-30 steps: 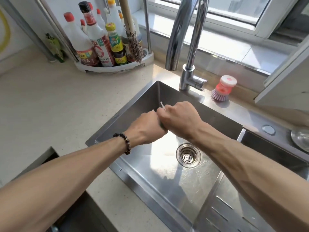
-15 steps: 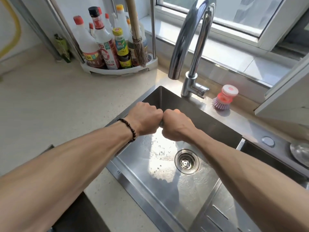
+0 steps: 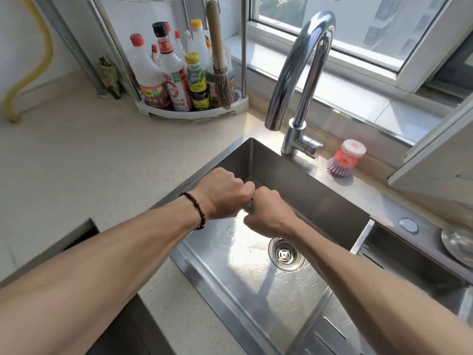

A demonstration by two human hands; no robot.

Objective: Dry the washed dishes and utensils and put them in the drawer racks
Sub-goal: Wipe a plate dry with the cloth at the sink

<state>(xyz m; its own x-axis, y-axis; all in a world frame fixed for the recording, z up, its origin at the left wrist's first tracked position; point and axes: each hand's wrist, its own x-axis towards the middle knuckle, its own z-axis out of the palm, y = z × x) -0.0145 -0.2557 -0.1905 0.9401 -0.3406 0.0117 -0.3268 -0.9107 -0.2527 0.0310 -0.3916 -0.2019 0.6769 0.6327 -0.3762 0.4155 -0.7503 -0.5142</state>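
Over the steel sink, my left hand and my right hand are clenched into fists, knuckle to knuckle. Both grip a small grey-green thing, apparently a twisted cloth. Only a sliver of it shows between the fists; the rest is hidden inside them. A dark bead bracelet sits on my left wrist. No dishes or utensils lie in the sink basin.
A tall chrome faucet arches over the sink's far edge, with a red and purple dish brush beside it. A corner rack of sauce bottles stands on the beige counter. A round metal piece lies at far right. A dark opening shows at lower left.
A white tip stuck up between my hands a second ago and is now hidden. My fists have closed tight against each other and shifted slightly toward the sink's left edge.
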